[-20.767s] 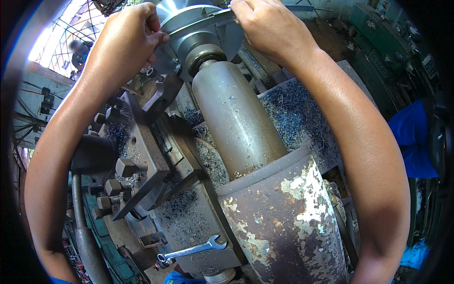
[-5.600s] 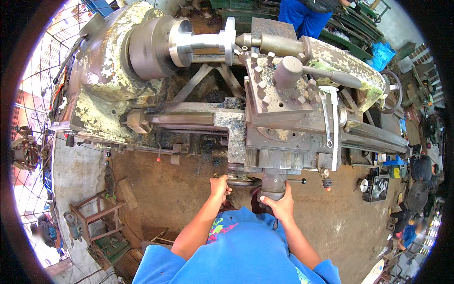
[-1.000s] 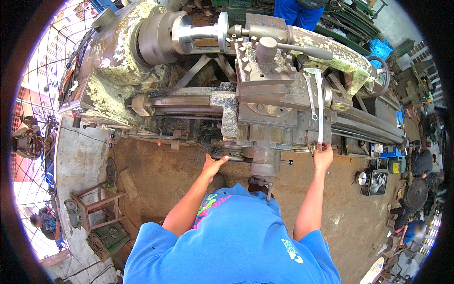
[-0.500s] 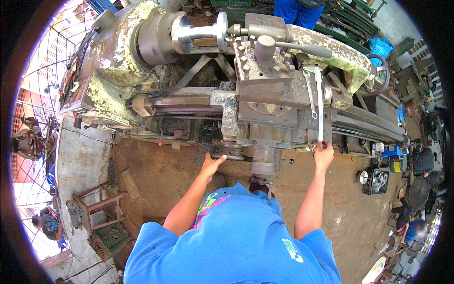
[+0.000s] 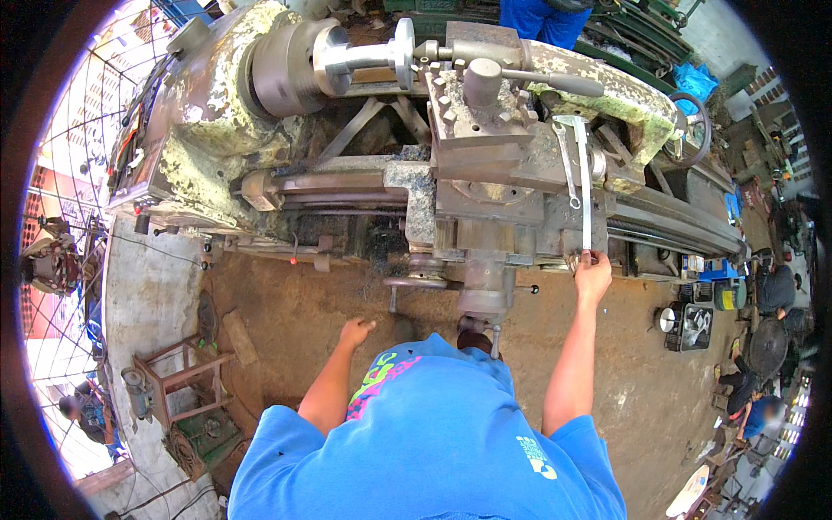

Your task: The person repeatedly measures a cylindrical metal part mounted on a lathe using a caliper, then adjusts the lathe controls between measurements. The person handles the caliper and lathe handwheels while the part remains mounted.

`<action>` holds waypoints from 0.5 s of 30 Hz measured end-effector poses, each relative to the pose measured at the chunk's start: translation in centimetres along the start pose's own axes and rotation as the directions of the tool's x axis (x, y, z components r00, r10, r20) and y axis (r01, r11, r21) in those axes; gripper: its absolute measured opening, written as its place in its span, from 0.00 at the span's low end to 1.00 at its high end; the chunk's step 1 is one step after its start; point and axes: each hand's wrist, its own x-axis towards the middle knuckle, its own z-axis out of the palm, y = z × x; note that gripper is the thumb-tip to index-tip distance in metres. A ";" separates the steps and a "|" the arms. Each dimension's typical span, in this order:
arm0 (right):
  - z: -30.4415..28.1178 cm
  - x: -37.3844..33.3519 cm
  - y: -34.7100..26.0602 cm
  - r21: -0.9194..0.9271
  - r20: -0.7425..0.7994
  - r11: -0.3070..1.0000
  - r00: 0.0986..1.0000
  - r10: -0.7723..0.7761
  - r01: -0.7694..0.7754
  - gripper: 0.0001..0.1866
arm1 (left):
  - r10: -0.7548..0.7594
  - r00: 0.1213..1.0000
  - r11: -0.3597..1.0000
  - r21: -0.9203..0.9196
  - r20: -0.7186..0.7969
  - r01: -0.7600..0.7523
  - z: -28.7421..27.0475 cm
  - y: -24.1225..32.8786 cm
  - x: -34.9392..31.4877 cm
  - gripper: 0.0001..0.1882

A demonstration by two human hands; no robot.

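Note:
A long silver vernier caliper [image 5: 587,195] lies on the lathe's carriage, its jaws at the far end. My right hand [image 5: 593,276] pinches its near end. Beside it, on the left, rests a combination wrench [image 5: 568,165]. My left hand [image 5: 354,333] hangs in the air, fingers curled, apart from the carriage handwheel [image 5: 416,282]; nothing shows in it. A shiny flanged metal workpiece [image 5: 373,57] sits between the chuck [image 5: 284,69] and the tailstock centre [image 5: 429,50]. In front of it stands the tool post [image 5: 482,85] with its lever.
The lathe bed [image 5: 685,227] runs across ahead of me. A cross-slide handle [image 5: 496,340] juts toward my body. On the left floor is a wooden frame stand [image 5: 186,377]; on the right, a black crate [image 5: 692,328]. Other people are at the far side and right edge.
My left hand has come off the handwheel and drawn back toward me, down and left. The handwheel's grip now shows. My right hand stays at the caliper's near end.

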 end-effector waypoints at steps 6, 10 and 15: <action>-0.5 -0.1 -0.5 -0.026 0.010 0.999 0.999 -0.033 0.034 0.15 | -0.159 0.911 0.925 0.379 0.381 0.003 3.3 -12.1 -1.1 0.23; -0.5 -0.2 -0.3 0.007 0.000 1.000 1.000 -0.027 0.027 0.13 | -0.181 0.918 0.951 0.302 0.354 0.071 4.2 -12.7 -3.1 0.22; -0.3 -0.2 -0.2 0.056 -0.004 0.990 0.992 -0.128 0.128 0.10 | 0.176 0.984 0.939 0.297 0.020 -0.174 2.5 -7.7 -4.9 0.10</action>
